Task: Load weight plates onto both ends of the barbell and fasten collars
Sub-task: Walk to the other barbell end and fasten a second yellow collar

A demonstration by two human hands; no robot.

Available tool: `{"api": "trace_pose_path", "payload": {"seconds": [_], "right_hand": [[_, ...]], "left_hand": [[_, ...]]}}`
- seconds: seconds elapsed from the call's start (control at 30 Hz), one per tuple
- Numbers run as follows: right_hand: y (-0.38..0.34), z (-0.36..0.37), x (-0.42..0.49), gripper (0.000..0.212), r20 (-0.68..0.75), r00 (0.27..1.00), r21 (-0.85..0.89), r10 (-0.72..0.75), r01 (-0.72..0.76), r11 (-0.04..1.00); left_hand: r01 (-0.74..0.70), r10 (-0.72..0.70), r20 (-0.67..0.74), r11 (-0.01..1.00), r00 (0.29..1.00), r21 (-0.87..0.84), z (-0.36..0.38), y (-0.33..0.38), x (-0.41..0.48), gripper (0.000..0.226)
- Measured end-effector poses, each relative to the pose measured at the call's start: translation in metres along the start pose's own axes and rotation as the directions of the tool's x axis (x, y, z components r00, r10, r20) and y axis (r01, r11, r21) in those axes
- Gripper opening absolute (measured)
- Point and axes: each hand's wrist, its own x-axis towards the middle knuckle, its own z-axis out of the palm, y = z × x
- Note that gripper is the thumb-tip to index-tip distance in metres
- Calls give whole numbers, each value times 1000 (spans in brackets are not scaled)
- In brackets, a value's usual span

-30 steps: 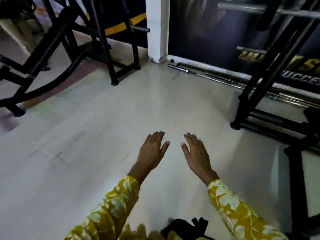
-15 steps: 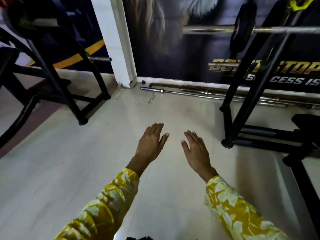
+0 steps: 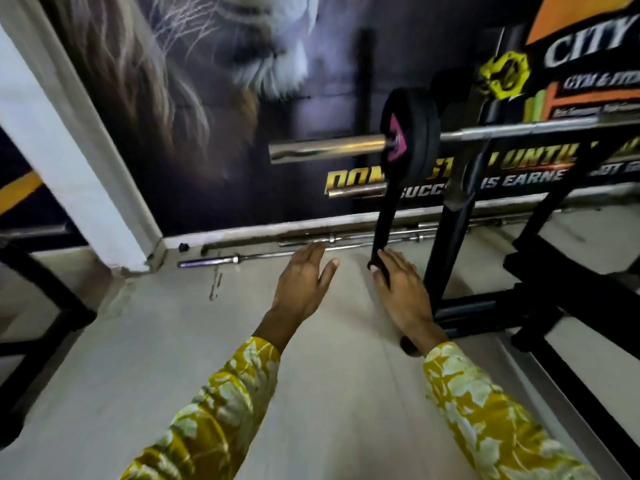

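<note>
A chrome barbell [image 3: 512, 130] lies across a black rack [image 3: 450, 244] at the upper right. Its bare sleeve end [image 3: 325, 149] points left, and a black weight plate with a pink centre [image 3: 412, 133] sits on it close to the rack. My left hand [image 3: 301, 282] and my right hand [image 3: 403, 289] are stretched out in front of me with straight fingers, palms down, holding nothing. Both hands are well below the barbell. No collar is visible.
Several spare chrome bars [image 3: 311, 251] lie on the floor along the dark poster wall [image 3: 207, 98]. A white pillar [image 3: 69, 161] stands at the left. Black machine frames stand at the far left [image 3: 34, 306] and along the right [image 3: 571, 306]. Pale floor [image 3: 173, 358] spreads below my hands.
My view has swung up and towards the rack, so the barbell and its plate now appear larger and nearer. Both hands stay open and held out in the same pose.
</note>
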Motion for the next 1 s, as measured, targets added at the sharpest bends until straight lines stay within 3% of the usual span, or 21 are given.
{"api": "trace_pose_path", "payload": {"seconds": [0.17, 0.33, 0.47, 0.6, 0.7, 0.8, 1.0], "right_hand": [[13, -17, 99, 48, -161, 982, -10, 98, -100, 995], [55, -59, 182, 43, -354, 924, 0, 145, -155, 988], [86, -98, 246, 46, -459, 875, 24, 150, -157, 987], [110, -136, 299, 52, -562, 780, 216, 275, -183, 959], [125, -154, 336, 51, -546, 719, 513, 430, -119, 850], [144, -162, 372, 29, -469, 675, 724, 570, -76, 686], [174, -171, 399, 49, -187, 729, 964, 659, 8, 265]], "left_hand": [[-190, 190, -9, 974, 982, -125, 12, 7, 143, 48], [-442, 413, -170, 875, 895, -198, 28, 68, 267, 50], [-529, 498, -201, 835, 844, -153, 35, 113, 350, 54], [-623, 614, -125, 780, 779, -52, 39, 128, 404, 62], [-674, 663, -149, 737, 734, -41, 41, 126, 414, 58], [-703, 682, -203, 709, 703, -51, 46, 123, 420, 50], [-738, 707, -227, 668, 670, -97, 51, 122, 423, 47]]}}
